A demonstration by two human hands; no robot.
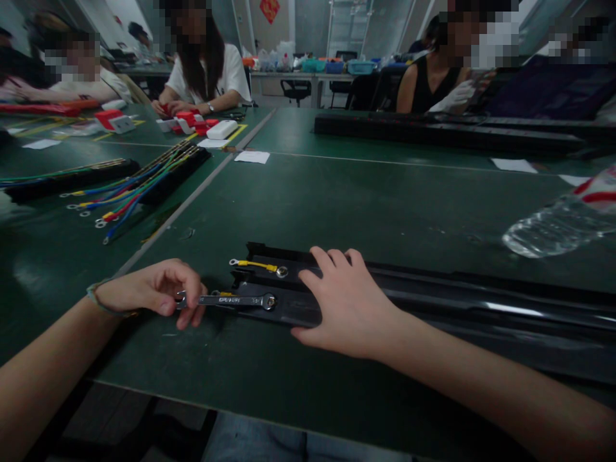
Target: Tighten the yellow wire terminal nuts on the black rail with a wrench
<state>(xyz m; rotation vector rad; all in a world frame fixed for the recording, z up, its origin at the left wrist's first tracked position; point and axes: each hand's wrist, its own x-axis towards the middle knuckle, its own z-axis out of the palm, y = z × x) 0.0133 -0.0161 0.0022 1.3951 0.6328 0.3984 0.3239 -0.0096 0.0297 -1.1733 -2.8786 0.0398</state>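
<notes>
Between the thumb and fingers of my left hand point(168, 292) is the open end of a small combination wrench point(233, 300). Its ring end sits around a nut or bolt point(271, 301) near the left end of a long black channel-shaped housing point(433, 282). Just above, a short yellow wire point(257, 264) with ring terminals is fastened by a second bolt point(282, 272); its other terminal sticks out to the left. Part of another yellow wire point(224, 294) shows behind the wrench. My right hand point(344, 298) lies spread across the housing, fingers apart, pressing on it.
Bundles of coloured wires point(139, 183) with ring terminals lie at the left beside black bars. Toward the right rests a clear plastic bottle point(553, 221) on its side. Another long black housing point(443, 135) lies at the back. Co-workers sit across the green table point(385, 199).
</notes>
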